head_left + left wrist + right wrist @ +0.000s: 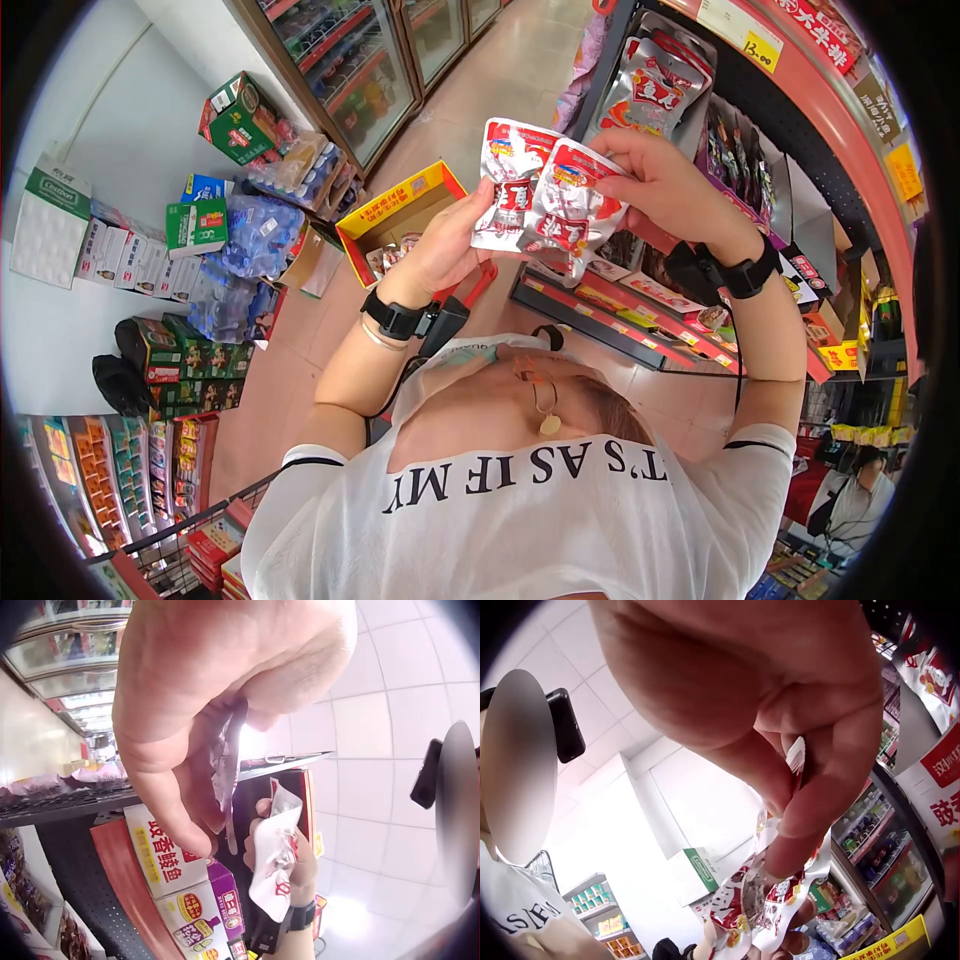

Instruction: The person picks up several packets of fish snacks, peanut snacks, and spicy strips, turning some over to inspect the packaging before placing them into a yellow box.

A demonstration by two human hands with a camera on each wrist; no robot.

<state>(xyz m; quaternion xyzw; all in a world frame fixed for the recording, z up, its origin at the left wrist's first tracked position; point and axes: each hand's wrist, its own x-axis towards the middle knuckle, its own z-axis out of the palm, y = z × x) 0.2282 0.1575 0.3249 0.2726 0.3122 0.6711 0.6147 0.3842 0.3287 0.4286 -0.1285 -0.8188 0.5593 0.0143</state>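
Two silver snack pouches with red lettering are held up side by side before the chest in the head view. My left hand (448, 240) grips the left pouch (508, 185) by its edge, thumb on the front. With thumb and fingers, my right hand (672, 178) pinches the upper right edge of the other pouch (572, 212), which overlaps the first. In the left wrist view the left hand's pouch (227, 776) appears edge-on, and the right hand's pouch (274, 859) lies beyond it. Similar pouches (655, 90) stand in a box on the shelf behind the right hand.
A shelf unit (640, 315) of packaged snacks stands on the right, with a price tag (762, 50) above. A yellow-edged carton (395, 205) sits on the floor beyond the left hand. Glass-door fridges (350, 70) and stacked water bottles (265, 235) line the left side.
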